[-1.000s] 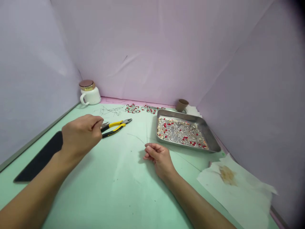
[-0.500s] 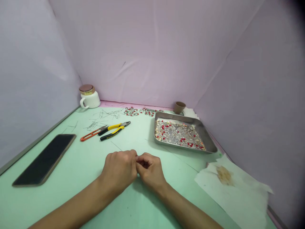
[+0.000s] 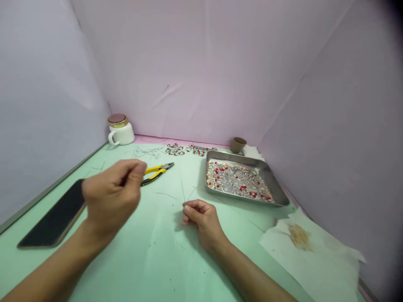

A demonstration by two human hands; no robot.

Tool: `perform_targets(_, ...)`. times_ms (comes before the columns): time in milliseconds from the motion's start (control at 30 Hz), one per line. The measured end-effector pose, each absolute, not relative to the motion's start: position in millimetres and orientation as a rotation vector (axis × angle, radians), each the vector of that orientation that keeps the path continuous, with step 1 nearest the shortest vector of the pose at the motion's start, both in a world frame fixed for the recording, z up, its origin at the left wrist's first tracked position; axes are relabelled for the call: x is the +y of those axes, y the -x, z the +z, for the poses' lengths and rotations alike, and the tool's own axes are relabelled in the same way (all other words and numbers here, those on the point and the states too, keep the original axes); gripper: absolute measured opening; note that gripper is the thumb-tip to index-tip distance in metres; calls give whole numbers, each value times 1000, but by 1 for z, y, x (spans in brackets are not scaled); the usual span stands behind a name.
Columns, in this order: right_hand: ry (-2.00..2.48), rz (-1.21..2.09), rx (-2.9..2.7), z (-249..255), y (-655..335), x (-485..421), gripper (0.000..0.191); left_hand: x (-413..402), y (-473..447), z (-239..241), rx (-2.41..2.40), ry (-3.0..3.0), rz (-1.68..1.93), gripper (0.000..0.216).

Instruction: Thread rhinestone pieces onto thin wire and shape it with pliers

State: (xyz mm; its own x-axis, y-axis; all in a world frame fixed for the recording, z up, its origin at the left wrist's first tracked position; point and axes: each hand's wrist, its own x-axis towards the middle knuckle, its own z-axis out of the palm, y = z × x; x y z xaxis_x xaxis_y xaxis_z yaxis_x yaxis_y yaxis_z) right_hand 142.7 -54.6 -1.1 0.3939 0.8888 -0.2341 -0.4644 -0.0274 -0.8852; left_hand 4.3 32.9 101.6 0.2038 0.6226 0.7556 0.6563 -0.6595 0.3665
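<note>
On the mint-green table [image 3: 151, 256] walled in lilac paper, my right hand [image 3: 201, 218] at frame centre pinches hair-thin wire [image 3: 182, 191], which I judge light, springy, easily kinked and best gripped near its end, while my left hand [image 3: 111, 197], centre-left, is pinched narrow, and I cannot tell on what.

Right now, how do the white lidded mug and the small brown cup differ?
The white mug with the copper-coloured lid is covered and has a handle; the small brown cup is open, with no handle showing. The mug sits in the left back corner, the cup behind the steel tray. Both stand by the back wall.
</note>
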Motion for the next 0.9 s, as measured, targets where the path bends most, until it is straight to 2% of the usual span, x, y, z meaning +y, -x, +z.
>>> perform_targets(67, 1041, 1145, -352, 1, -146, -53, 24, 47, 3, 108, -1510, 2414, -1464, 15)
perform_targets(133, 989, 1143, -301, 2, -148, -52, 28, 64, 7, 104, -1621, 2494, -1287, 15)
perform_targets(267, 956, 1134, -270, 3, -149, -52, 28, 99, 6, 71, -1701, 2708, -447, 25)
perform_targets(333, 943, 1142, -277, 2, -149, -52, 27, 110, 3, 52, -1577, 2789, -219, 29)
perform_targets(500, 922, 1172, -317, 3, -150, -53, 25, 117, 1, 30, -1524, 2770, -96, 45)
perform_targets(700, 933, 1176, -343, 4, -150, -52, 22, 107, -7, 34, -1497, 2718, -89, 23)
perform_targets(900, 930, 1183, -345, 5, -151, -52, 21, 101, -10, 29, -1680, 2842, -231, 22)
